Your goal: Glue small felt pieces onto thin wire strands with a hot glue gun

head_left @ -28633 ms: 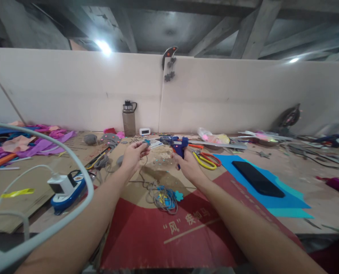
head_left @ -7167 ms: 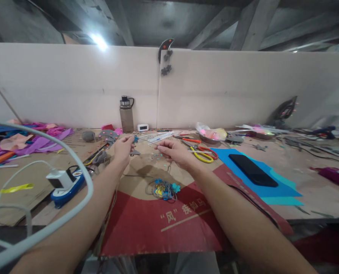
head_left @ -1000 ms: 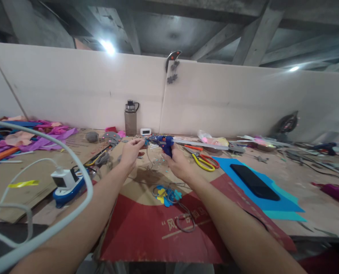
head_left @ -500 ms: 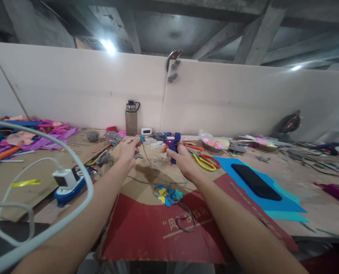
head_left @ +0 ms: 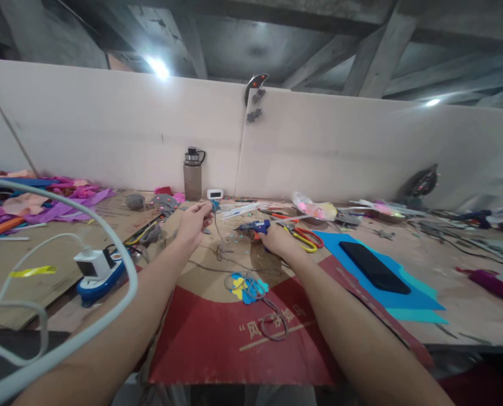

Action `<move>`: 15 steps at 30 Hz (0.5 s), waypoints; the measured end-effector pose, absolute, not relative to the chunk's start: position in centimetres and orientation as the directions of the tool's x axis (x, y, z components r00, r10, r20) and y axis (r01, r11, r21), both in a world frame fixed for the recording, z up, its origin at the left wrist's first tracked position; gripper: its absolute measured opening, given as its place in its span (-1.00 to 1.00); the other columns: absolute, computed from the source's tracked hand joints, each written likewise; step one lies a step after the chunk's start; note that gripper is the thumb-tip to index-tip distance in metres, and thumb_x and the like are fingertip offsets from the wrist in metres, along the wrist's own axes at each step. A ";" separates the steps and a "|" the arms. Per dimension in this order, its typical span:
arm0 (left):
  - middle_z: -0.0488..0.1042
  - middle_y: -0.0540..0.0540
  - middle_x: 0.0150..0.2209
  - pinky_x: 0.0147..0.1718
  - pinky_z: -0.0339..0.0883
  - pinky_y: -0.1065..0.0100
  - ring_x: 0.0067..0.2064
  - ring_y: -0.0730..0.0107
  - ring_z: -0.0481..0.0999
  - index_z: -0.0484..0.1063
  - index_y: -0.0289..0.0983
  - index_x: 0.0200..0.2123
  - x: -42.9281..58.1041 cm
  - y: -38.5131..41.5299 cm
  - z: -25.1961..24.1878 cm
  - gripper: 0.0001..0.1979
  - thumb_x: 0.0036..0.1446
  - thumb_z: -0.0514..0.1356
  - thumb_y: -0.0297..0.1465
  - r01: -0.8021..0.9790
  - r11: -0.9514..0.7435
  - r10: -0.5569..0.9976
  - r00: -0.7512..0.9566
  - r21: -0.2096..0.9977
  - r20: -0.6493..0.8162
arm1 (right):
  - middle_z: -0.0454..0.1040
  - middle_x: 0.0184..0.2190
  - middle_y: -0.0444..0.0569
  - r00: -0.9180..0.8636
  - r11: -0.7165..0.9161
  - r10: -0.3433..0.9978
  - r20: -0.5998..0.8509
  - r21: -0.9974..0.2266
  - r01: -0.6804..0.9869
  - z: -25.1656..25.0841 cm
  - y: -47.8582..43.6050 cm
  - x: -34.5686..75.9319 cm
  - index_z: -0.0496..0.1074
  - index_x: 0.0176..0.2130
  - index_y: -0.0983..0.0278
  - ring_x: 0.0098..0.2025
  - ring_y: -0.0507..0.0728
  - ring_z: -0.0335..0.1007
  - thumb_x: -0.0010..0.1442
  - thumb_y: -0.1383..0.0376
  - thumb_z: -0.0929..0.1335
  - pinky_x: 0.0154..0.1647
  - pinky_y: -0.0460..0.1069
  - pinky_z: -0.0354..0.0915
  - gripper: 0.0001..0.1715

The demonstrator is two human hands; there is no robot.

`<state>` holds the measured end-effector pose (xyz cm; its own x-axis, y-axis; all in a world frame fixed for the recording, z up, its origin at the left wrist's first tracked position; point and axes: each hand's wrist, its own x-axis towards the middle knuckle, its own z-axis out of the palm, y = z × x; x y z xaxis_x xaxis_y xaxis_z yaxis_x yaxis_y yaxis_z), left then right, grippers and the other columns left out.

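Note:
My left hand (head_left: 195, 221) is closed in a pinch, fingertips on a small blue cutout (head_left: 215, 205). From it a grey cord (head_left: 218, 228) hangs down to the cardboard. My right hand (head_left: 277, 239) is wrapped around a blue glue gun (head_left: 260, 226), held low over the cardboard with its nozzle pointing left. Between my forearms, several blue and yellow flower-like cutouts (head_left: 247, 288) lie in a pile with grey cord looped over them. All this rests on a red and brown cardboard sheet (head_left: 201, 344).
Pliers with yellow and red handles (head_left: 310, 239) lie just right of my right hand. Beyond them a black phone (head_left: 374, 267) rests on blue sheets (head_left: 420, 301). A bottle (head_left: 193, 177) stands at the back. On the left are a power strip (head_left: 101, 285) and a white cable (head_left: 135, 276).
My right hand has lowered the glue gun from beside the blue cutout towards the cardboard, tipping its nozzle leftward. My left hand keeps its pinch in nearly the same place.

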<state>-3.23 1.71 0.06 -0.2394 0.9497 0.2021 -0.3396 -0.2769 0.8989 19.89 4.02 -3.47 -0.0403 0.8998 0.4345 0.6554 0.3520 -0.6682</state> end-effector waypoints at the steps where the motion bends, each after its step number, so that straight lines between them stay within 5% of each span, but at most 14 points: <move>1: 0.33 0.04 -0.59 -0.63 0.07 0.53 -0.58 0.60 0.26 0.43 -0.30 -0.46 -3.1 1.6 0.1 -0.74 -0.23 0.34 -0.28 -0.293 -0.297 0.942 -0.247 0.909 0.228 | 0.36 -0.57 0.01 -0.003 0.338 0.880 0.475 -0.621 0.707 -3.0 3.7 19.9 0.20 -0.61 0.24 -0.34 0.16 0.34 -0.14 0.27 0.39 -0.30 0.02 0.22 -0.74; 4: 0.38 0.01 -0.54 -0.58 0.10 0.50 -0.53 0.55 0.28 0.46 -0.29 -0.46 -2.4 0.9 0.1 -0.82 -0.14 0.29 -0.30 -0.054 -0.424 0.872 -0.293 0.904 0.391 | 0.39 -0.36 0.09 0.049 0.386 0.821 0.569 -0.617 0.686 -1.5 2.4 18.6 0.25 -0.44 0.27 -0.19 0.20 0.30 -0.02 0.18 0.34 -0.14 0.11 0.20 -0.78; 8: 0.43 0.00 -0.49 -0.48 0.15 0.45 -0.49 0.50 0.29 0.50 -0.26 -0.44 -1.0 -0.2 0.0 -0.88 -0.07 0.22 -0.34 0.247 -0.523 0.783 -0.239 0.816 0.575 | 0.38 -0.25 -0.02 -0.084 0.472 0.881 0.466 -0.877 0.086 -1.0 0.5 14.7 0.15 -0.26 0.23 -0.22 0.07 0.34 0.01 0.15 0.31 -0.13 0.04 0.26 -0.67; 11: 0.46 -0.02 -0.44 -0.49 0.15 0.44 -0.49 0.48 0.30 0.51 -0.23 -0.42 -0.2 -0.9 0.1 -0.89 -0.08 0.23 -0.36 0.305 -0.519 0.780 -0.213 0.798 0.588 | 0.38 -0.26 -0.10 -0.173 0.345 0.906 0.386 -0.911 -0.225 -1.6 -0.4 12.6 0.03 -0.20 0.18 -0.29 0.01 0.37 -0.07 0.23 0.36 -0.18 0.01 0.30 -0.51; 15: 0.47 -0.04 -0.42 -0.45 0.22 0.44 -0.45 0.46 0.36 0.50 -0.25 -0.44 0.3 -1.0 0.1 -0.89 -0.08 0.23 -0.36 0.247 -0.525 0.790 -0.213 0.814 0.575 | 0.28 -0.46 -0.26 -0.113 0.366 0.918 0.381 -0.921 -0.137 -1.7 -0.7 12.7 0.03 -0.16 0.17 -0.49 -0.02 0.26 -0.03 0.24 0.34 -0.42 -0.07 0.26 -0.52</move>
<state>0.28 -1.00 0.11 -0.2126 0.7903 0.5746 0.2474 -0.5254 0.8141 12.72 -0.75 -1.68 -0.1131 0.9175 0.3813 -0.1374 0.3656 -0.9206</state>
